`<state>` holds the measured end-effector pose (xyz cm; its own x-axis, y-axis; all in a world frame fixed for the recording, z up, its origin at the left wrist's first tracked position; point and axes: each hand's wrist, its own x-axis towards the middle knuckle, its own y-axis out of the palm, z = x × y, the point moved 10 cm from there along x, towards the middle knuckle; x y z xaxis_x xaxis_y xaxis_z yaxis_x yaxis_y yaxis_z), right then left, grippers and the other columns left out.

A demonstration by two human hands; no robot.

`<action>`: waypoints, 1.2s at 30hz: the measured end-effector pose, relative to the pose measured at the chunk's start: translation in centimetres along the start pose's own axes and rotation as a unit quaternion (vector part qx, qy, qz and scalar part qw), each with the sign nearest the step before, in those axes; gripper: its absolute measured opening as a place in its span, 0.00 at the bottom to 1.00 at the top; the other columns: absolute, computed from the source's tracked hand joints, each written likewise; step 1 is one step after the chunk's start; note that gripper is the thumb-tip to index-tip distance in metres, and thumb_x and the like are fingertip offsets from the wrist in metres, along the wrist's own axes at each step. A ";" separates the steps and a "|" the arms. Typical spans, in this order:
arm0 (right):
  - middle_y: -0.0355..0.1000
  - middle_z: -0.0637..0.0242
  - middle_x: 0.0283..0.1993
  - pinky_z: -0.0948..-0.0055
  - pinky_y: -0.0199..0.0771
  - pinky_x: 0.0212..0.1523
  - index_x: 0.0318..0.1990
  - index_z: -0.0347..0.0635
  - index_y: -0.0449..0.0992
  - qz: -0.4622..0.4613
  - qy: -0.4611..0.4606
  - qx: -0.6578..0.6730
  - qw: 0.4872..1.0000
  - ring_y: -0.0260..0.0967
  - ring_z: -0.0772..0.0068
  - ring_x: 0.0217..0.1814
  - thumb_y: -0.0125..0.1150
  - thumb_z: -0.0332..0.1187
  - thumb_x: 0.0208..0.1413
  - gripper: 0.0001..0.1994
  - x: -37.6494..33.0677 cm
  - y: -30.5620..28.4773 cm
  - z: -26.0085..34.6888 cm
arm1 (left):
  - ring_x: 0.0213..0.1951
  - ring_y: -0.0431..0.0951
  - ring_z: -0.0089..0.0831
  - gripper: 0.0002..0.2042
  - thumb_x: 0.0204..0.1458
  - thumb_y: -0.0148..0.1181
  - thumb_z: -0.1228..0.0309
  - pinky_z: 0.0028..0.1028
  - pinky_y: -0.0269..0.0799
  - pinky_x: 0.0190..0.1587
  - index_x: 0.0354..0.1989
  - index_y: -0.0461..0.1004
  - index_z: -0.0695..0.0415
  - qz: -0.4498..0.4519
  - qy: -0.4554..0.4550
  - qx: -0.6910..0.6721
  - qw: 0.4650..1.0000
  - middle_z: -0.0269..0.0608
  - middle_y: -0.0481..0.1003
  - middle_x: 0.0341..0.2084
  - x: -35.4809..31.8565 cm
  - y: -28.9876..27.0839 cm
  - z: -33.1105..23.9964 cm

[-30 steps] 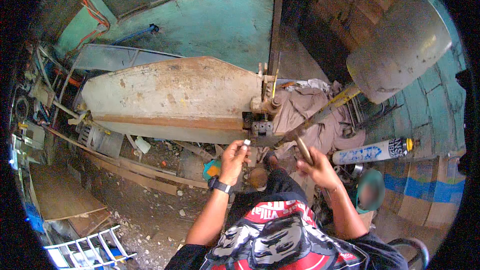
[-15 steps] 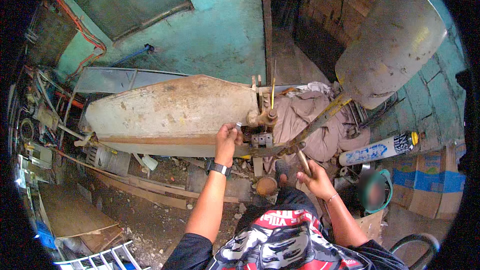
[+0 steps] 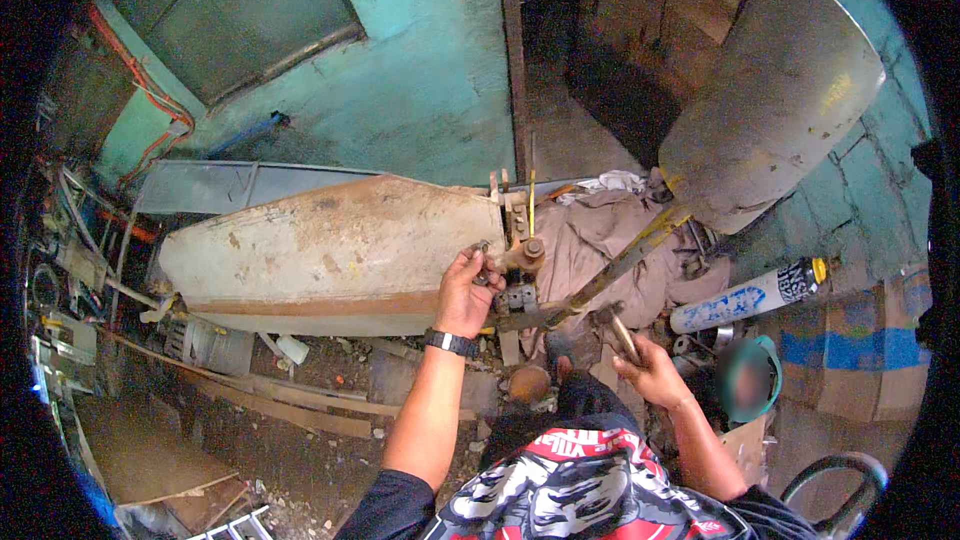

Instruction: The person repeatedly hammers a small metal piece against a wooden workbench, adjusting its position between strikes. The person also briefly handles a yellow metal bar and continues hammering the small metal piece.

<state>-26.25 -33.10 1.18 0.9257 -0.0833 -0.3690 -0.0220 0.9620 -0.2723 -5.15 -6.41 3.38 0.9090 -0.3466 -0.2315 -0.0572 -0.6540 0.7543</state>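
Since the earlier frame the left hand [image 3: 468, 290] has been rising to the end of the rusty sheet-metal machine [image 3: 330, 255], and its grip is now clenching a small metal fitting [image 3: 484, 262] beside the machine's pivot [image 3: 528, 250]. The right hand [image 3: 652, 372], below the pivot, is grasping a hammer [image 3: 618, 328], suggesting work on that fitting is beginning

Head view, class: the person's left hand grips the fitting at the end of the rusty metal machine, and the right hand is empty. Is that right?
Not quite. In the head view the right hand holds a hammer. The left hand does grip the fitting at the rusty machine.
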 end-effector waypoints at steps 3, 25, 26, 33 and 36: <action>0.66 0.68 0.31 0.71 0.68 0.36 0.42 0.35 0.70 -0.022 0.043 -0.031 0.998 0.62 0.76 0.35 0.67 0.31 0.56 0.13 -3.9 -4.0 -1.9 | 0.38 0.74 0.31 0.07 0.63 0.57 0.68 0.38 0.73 0.46 0.46 0.72 0.55 0.038 -0.023 -0.094 0.995 0.37 0.74 0.35 -0.4 3.4 1.5; 0.71 0.69 0.30 0.73 0.71 0.32 0.46 0.35 0.70 -0.130 -0.056 0.066 0.988 0.69 0.78 0.31 0.64 0.28 0.60 0.11 11.5 -39.1 3.1 | 0.41 0.74 0.38 0.11 0.63 0.55 0.66 0.38 0.71 0.47 0.52 0.72 0.54 0.166 -0.229 -0.207 0.937 0.41 0.73 0.37 3.1 37.7 26.0; 0.71 0.69 0.31 0.73 0.70 0.32 0.46 0.35 0.70 -0.123 -0.025 0.064 0.990 0.69 0.78 0.31 0.64 0.28 0.60 0.11 11.7 -39.7 2.8 | 0.46 0.76 0.40 0.11 0.64 0.53 0.69 0.40 0.72 0.53 0.53 0.71 0.55 0.104 -0.195 -0.178 0.959 0.43 0.75 0.42 4.5 36.6 26.8; 0.71 0.69 0.32 0.74 0.69 0.32 0.46 0.36 0.70 -0.043 -0.073 0.078 0.993 0.68 0.78 0.31 0.64 0.30 0.60 0.12 18.0 -39.7 6.8 | 0.45 0.74 0.33 0.07 0.66 0.51 0.68 0.38 0.70 0.53 0.49 0.69 0.53 0.067 -0.054 -0.140 0.986 0.39 0.75 0.41 11.4 34.3 25.6; 0.71 0.68 0.33 0.75 0.70 0.29 0.47 0.37 0.70 0.023 -0.073 0.068 0.995 0.67 0.78 0.29 0.64 0.32 0.61 0.13 21.4 -37.6 9.3 | 0.37 0.71 0.30 0.07 0.67 0.50 0.67 0.34 0.68 0.47 0.47 0.71 0.55 0.002 -0.054 -0.192 0.980 0.38 0.73 0.36 13.2 32.7 25.6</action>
<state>-2.08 -68.63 11.78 0.9702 -0.0095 -0.2421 -0.0233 0.9909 -0.1323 -5.60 -49.59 9.28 0.8589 -0.4311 -0.2764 0.1180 -0.3587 0.9260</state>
